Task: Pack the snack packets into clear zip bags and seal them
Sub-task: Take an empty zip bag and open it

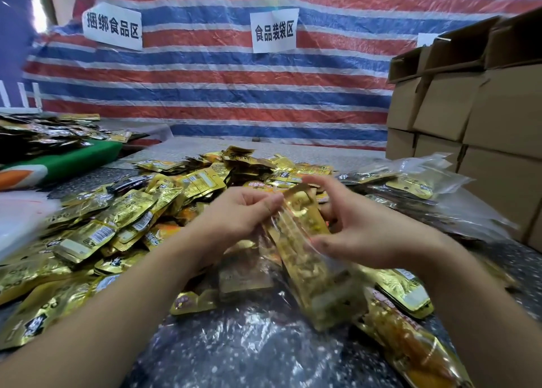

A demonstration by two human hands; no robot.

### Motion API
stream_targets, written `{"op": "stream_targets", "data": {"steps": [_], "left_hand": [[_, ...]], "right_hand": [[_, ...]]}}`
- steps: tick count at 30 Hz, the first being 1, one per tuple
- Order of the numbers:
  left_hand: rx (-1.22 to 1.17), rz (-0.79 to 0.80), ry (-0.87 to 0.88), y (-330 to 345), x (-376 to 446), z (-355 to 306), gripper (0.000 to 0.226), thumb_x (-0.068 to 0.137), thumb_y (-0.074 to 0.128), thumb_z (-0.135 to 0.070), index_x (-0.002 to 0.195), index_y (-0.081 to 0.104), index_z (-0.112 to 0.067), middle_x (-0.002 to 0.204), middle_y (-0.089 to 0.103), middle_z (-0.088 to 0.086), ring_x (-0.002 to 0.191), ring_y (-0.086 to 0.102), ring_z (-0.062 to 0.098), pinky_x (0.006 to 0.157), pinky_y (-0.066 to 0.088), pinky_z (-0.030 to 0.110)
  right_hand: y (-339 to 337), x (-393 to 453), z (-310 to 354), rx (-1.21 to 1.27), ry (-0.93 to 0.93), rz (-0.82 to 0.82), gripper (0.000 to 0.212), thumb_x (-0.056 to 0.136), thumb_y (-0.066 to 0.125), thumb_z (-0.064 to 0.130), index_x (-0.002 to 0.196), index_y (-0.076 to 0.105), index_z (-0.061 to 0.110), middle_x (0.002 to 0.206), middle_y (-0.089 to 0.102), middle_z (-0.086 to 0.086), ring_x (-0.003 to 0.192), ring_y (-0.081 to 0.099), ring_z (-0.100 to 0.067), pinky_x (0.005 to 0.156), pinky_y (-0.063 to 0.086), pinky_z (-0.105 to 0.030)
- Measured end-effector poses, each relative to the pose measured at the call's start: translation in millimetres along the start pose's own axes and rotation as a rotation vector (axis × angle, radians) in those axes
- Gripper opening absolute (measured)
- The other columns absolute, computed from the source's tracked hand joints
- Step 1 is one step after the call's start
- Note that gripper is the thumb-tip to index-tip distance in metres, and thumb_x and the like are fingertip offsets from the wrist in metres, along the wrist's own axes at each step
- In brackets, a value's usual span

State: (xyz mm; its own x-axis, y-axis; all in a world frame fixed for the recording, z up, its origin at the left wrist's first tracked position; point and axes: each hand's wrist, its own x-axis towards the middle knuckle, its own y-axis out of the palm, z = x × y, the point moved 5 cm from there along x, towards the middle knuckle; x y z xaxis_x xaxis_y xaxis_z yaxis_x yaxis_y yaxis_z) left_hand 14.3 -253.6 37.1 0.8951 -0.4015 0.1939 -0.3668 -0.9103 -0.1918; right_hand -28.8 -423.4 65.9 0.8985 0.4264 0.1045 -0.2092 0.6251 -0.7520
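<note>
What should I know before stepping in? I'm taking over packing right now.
Left hand: grips the top edge of the clear zip bag.
Right hand: fingers curled on the bag's other side.
A gold packet sticks out of the bag's mouth, so it is not sealed.
Loose packets lie heaped on the left; filled bags lie on the right.
Left: push packet in, seal, continue.

Both bare forearms reach forward and converge at the clear bag (296,258). The left hand (234,214) grips the bag's upper left edge, fingers curled, thumb and fingertips pinching. The right hand (356,226) sits at the bag's right side, fingers bent over its top, thumb against its near face.
</note>
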Motion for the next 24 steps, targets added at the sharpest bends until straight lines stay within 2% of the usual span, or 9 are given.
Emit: {"op": "stream_targets", "data": {"steps": [4, 7, 9, 11, 14, 16, 19, 22, 24], "left_hand": [[-0.063, -0.097, 0.033, -12.2, 0.8, -4.8, 0.031, 0.091, 0.056, -0.033, 0.078, 0.076, -0.013, 0.079, 0.073, 0.015, 0.070, 0.068, 0.025, 0.074, 0.059, 0.039], [-0.005, -0.091, 0.057, -7.4, 0.5, -6.2, 0.031, 0.095, 0.056, -0.030, 0.081, 0.076, -0.012, 0.076, 0.073, 0.012, 0.068, 0.068, 0.024, 0.066, 0.058, 0.034], [0.115, -0.109, 0.080, -2.8, 0.9, -5.7, 0.028, 0.097, 0.056, -0.030, 0.085, 0.078, -0.016, 0.073, 0.072, 0.007, 0.066, 0.064, 0.020, 0.065, 0.053, 0.036], [0.199, -0.153, 0.125, -1.6, 1.5, -6.4, 0.026, 0.097, 0.057, -0.031, 0.085, 0.078, -0.020, 0.072, 0.073, 0.002, 0.065, 0.065, 0.018, 0.068, 0.051, 0.038], [0.090, -0.265, 0.128, -10.6, 1.7, -6.6, 0.027, 0.095, 0.056, -0.037, 0.084, 0.076, -0.022, 0.075, 0.075, 0.011, 0.063, 0.070, 0.028, 0.061, 0.056, 0.036], [-0.040, -0.353, 0.130, -20.8, 1.7, -7.7, 0.031, 0.096, 0.054, -0.037, 0.079, 0.076, -0.022, 0.073, 0.075, 0.009, 0.058, 0.068, 0.023, 0.052, 0.055, 0.030], [-0.231, -0.402, 0.172, -30.7, 3.4, -11.1, 0.037, 0.098, 0.051, -0.033, 0.073, 0.077, -0.024, 0.074, 0.075, 0.004, 0.052, 0.064, 0.013, 0.049, 0.054, 0.025], [-0.382, -0.412, 0.210, -36.8, 4.0, -14.4, 0.039, 0.101, 0.049, -0.027, 0.074, 0.076, -0.017, 0.072, 0.075, 0.004, 0.050, 0.066, 0.013, 0.046, 0.053, 0.022], [-0.441, -0.425, 0.201, -39.4, 4.8, -13.6, 0.032, 0.100, 0.048, -0.028, 0.084, 0.070, -0.012, 0.074, 0.075, 0.006, 0.052, 0.069, 0.015, 0.045, 0.052, 0.022]], "right_hand": [[-4.7, 5.3, 4.5, 0.041, -0.050, -0.251, 0.027, 0.087, 0.073, 0.023, 0.104, 0.059, 0.038, 0.096, 0.070, 0.006, 0.082, 0.070, -0.004, 0.070, 0.062, -0.035], [-1.2, 5.2, 6.0, -0.053, -0.073, -0.172, 0.019, 0.091, 0.069, 0.021, 0.106, 0.070, 0.034, 0.093, 0.075, 0.008, 0.083, 0.071, -0.007, 0.078, 0.060, -0.040], [8.0, 6.4, 8.0, -0.151, -0.082, -0.059, 0.018, 0.093, 0.065, 0.023, 0.109, 0.072, 0.030, 0.091, 0.074, 0.009, 0.082, 0.070, -0.006, 0.076, 0.059, -0.035], [14.0, 8.8, 12.1, -0.277, -0.118, -0.051, 0.012, 0.096, 0.060, 0.029, 0.095, 0.072, 0.028, 0.080, 0.069, 0.013, 0.073, 0.063, -0.001, 0.068, 0.052, -0.031], [4.0, 10.9, 12.2, -0.155, -0.119, -0.262, 0.028, 0.096, 0.054, 0.043, 0.084, 0.070, 0.025, 0.071, 0.067, 0.008, 0.065, 0.060, -0.005, 0.063, 0.053, -0.033], [-12.1, 6.2, 9.8, -0.002, -0.152, -0.486, 0.040, 0.090, 0.052, 0.058, 0.090, 0.071, 0.022, 0.081, 0.069, 0.004, 0.076, 0.066, -0.013, 0.070, 0.058, -0.041], [-23.7, 1.2, 4.0, 0.063, -0.201, -0.687, 0.046, 0.080, 0.060, 0.067, 0.111, 0.061, 0.032, 0.108, 0.063, 0.012, 0.095, 0.064, -0.003, 0.076, 0.057, -0.027], [-16.9, 14.0, -20.0, 0.446, 0.029, -0.514, 0.072, 0.069, 0.073, 0.054, 0.131, 0.050, 0.025, 0.118, 0.065, -0.002, 0.096, 0.070, -0.020, 0.082, 0.060, -0.043], [-8.6, 18.8, -29.7, 0.551, 0.116, -0.320, 0.063, 0.073, 0.074, 0.041, 0.125, 0.058, 0.011, 0.103, 0.074, -0.009, 0.085, 0.073, -0.023, 0.083, 0.060, -0.045]]}}
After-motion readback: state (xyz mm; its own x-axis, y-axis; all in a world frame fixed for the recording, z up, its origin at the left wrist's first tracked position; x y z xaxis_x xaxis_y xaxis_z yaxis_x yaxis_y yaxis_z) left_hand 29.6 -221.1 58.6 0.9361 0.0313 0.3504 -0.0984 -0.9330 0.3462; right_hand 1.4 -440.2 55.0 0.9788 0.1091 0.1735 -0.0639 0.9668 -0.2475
